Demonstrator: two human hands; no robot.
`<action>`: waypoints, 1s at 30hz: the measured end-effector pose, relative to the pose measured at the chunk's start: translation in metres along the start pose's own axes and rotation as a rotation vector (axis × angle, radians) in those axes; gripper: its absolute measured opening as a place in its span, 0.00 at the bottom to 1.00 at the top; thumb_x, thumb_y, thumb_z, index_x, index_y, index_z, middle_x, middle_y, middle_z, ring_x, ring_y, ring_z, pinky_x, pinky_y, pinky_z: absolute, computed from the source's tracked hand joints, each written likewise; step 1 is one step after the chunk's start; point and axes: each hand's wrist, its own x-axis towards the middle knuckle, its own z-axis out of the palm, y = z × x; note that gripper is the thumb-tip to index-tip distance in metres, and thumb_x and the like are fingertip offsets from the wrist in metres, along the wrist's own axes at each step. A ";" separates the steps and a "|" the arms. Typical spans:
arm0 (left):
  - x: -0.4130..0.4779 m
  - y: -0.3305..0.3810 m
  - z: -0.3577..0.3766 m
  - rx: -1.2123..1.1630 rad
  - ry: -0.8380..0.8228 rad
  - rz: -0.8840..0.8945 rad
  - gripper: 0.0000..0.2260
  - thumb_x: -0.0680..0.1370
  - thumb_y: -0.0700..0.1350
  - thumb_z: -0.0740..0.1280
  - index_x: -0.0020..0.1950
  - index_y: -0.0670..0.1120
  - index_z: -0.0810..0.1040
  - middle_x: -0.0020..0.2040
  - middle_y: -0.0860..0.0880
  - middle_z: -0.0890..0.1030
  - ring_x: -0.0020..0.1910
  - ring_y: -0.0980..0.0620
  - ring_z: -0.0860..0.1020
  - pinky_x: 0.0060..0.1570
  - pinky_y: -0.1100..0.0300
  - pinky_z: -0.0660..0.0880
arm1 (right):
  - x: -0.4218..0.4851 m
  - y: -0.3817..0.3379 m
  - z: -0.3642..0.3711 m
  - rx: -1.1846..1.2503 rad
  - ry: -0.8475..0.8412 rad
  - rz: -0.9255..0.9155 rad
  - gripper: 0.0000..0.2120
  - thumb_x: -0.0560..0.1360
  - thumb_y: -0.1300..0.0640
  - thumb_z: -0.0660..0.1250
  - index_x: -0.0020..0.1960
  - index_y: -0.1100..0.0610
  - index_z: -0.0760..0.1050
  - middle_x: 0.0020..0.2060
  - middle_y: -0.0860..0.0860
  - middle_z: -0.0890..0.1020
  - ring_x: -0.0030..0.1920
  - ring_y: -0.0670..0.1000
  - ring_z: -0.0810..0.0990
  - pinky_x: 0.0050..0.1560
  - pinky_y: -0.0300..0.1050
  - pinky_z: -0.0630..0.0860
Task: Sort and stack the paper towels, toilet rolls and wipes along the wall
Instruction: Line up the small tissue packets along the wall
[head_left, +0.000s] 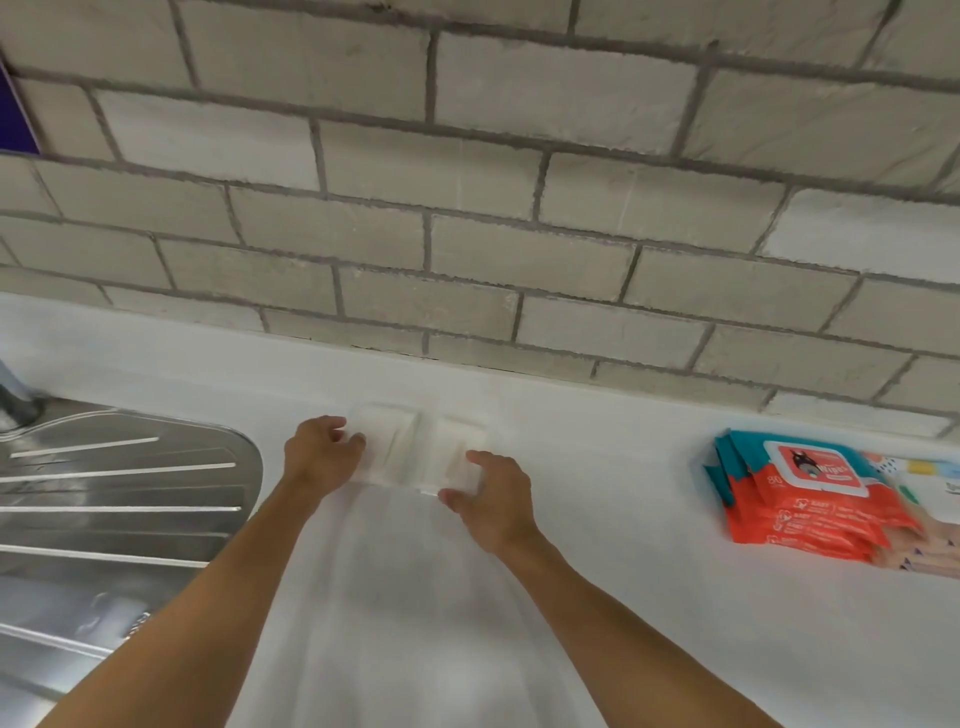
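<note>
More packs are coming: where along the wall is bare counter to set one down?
Widest bare counter lies between the white pack, held by the left hand and right hand, and the wipes stack, up to the wall. A narrower strip runs between the drainboard and the wall, left of the pack. Crowded: the right, around the wipes stack.

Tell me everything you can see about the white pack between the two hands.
The white pack looks like two side-by-side bundles of folded white paper in clear wrap. It sits on the white counter near the block wall. The left hand grips its left edge, the right hand its near right corner.
</note>
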 end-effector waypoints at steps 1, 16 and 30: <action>0.000 0.000 0.000 0.005 0.002 0.002 0.20 0.77 0.45 0.69 0.68 0.41 0.75 0.62 0.42 0.80 0.63 0.41 0.76 0.65 0.53 0.70 | 0.001 -0.003 0.002 0.019 0.017 0.001 0.30 0.73 0.50 0.73 0.72 0.54 0.69 0.68 0.52 0.71 0.69 0.52 0.68 0.67 0.38 0.63; 0.000 -0.003 0.006 0.031 0.012 0.023 0.21 0.76 0.48 0.70 0.65 0.39 0.77 0.60 0.42 0.81 0.62 0.42 0.76 0.64 0.55 0.69 | -0.003 -0.019 0.021 0.040 0.091 -0.031 0.27 0.73 0.54 0.73 0.69 0.53 0.68 0.65 0.50 0.69 0.66 0.50 0.67 0.58 0.32 0.63; -0.009 -0.003 0.000 0.018 0.075 0.040 0.20 0.80 0.48 0.64 0.68 0.40 0.74 0.64 0.42 0.79 0.65 0.41 0.75 0.68 0.50 0.67 | -0.012 -0.015 0.017 -0.004 0.149 -0.082 0.16 0.75 0.52 0.70 0.62 0.52 0.74 0.65 0.49 0.69 0.63 0.49 0.68 0.53 0.25 0.64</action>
